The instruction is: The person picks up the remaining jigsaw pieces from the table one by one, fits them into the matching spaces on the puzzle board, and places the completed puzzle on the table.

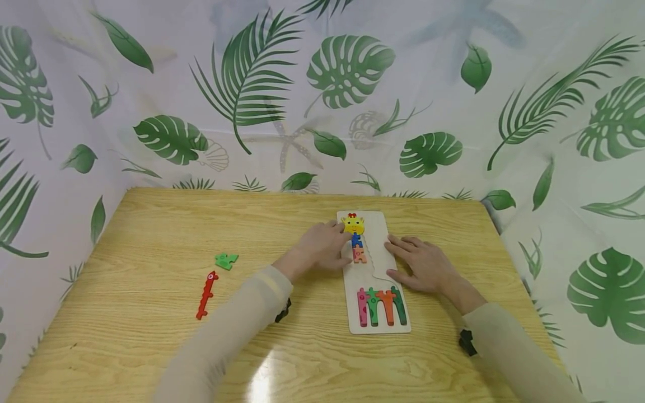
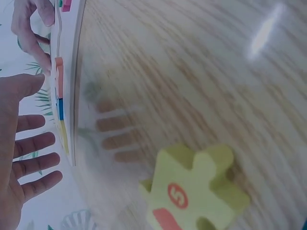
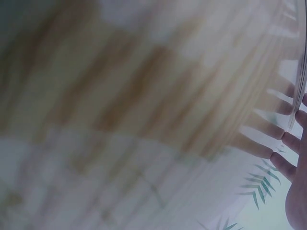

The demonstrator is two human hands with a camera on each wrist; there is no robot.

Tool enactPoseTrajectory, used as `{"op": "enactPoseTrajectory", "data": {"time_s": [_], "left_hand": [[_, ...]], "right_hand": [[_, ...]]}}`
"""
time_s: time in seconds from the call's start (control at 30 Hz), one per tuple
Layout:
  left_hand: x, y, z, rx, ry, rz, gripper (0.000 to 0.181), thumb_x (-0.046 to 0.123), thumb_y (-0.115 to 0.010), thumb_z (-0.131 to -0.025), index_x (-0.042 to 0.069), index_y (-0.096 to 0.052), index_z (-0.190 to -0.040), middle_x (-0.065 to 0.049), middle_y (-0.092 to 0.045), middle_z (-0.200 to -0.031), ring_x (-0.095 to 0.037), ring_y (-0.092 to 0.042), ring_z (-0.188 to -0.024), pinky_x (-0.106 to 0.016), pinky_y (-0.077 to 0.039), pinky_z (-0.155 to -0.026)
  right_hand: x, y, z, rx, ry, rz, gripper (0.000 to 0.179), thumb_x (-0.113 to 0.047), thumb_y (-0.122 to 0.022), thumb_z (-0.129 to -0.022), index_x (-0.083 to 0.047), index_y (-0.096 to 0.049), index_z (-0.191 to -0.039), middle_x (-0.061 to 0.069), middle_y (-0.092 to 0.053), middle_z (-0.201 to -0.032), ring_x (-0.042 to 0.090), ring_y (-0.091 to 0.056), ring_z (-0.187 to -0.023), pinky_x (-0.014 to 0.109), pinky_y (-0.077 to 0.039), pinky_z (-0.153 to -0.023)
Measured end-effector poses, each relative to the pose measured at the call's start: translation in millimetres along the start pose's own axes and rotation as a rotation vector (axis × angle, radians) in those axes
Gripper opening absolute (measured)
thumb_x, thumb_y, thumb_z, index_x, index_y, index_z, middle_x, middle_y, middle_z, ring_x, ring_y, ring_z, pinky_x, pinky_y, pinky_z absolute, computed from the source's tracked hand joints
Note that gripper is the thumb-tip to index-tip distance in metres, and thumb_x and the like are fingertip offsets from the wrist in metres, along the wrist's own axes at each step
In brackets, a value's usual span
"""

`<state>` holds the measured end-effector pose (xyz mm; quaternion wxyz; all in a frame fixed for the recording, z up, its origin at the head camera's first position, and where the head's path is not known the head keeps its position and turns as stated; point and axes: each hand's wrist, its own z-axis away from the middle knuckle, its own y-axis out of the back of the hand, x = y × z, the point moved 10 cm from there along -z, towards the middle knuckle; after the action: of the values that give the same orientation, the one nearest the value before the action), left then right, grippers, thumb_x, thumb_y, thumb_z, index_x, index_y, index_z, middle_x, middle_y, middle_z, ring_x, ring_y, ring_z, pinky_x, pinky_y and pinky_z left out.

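Note:
A pale giraffe puzzle board (image 1: pixel 380 246) lies on the table, with a yellow giraffe-head piece (image 1: pixel 354 225) near its top. Below the head sit a blue piece (image 1: pixel 357 240) and a salmon piece (image 1: pixel 359 254); several coloured leg pieces (image 1: pixel 389 308) stand in a row near the bottom. My left hand (image 1: pixel 323 244) is at the board's upper left edge, fingertips beside the head and blue pieces. In the left wrist view its fingers spread, holding nothing. My right hand (image 1: pixel 422 265) touches the board's right edge with extended fingers.
A red spiky-edged piece (image 1: pixel 205 295) and a green piece (image 1: pixel 226 261) lie loose on the left of the wooden table (image 1: pixel 151 235). A yellow piece marked 5 (image 2: pixel 187 187) lies on the table near my left wrist. Leaf-patterned cloth (image 1: pixel 282 73) surrounds the table.

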<state>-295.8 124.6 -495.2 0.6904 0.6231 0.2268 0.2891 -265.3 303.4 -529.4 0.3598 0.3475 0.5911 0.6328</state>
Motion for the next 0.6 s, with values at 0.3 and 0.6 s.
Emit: {"op": "enactPoseTrajectory", "data": {"time_s": [0.3,0.6], "left_hand": [[-13.5,2.0,9.3,-0.016,-0.005,-0.056,0.059,0.058,-0.057,-0.102,0.014,-0.061,-0.141,-0.01,-0.064,-0.141,-0.026,-0.063,-0.126,-0.042,-0.056,-0.107],[-26.3,3.0,24.6,0.0,0.015,-0.058,0.058,0.059,-0.058,-0.101,0.013,-0.063,-0.138,-0.009,-0.066,-0.136,-0.027,-0.063,-0.124,-0.043,-0.056,-0.105]], "right_hand": [[-1,1,0.2,0.006,0.007,-0.008,0.077,-0.066,-0.055,-0.099,-0.02,-0.046,-0.161,0.005,-0.046,-0.168,0.039,-0.051,-0.147,0.063,-0.046,-0.115],[0,0,0.4,0.014,0.01,-0.008,0.078,-0.066,-0.056,-0.099,-0.02,-0.046,-0.161,0.005,-0.046,-0.167,0.038,-0.051,-0.147,0.063,-0.047,-0.114]]}}
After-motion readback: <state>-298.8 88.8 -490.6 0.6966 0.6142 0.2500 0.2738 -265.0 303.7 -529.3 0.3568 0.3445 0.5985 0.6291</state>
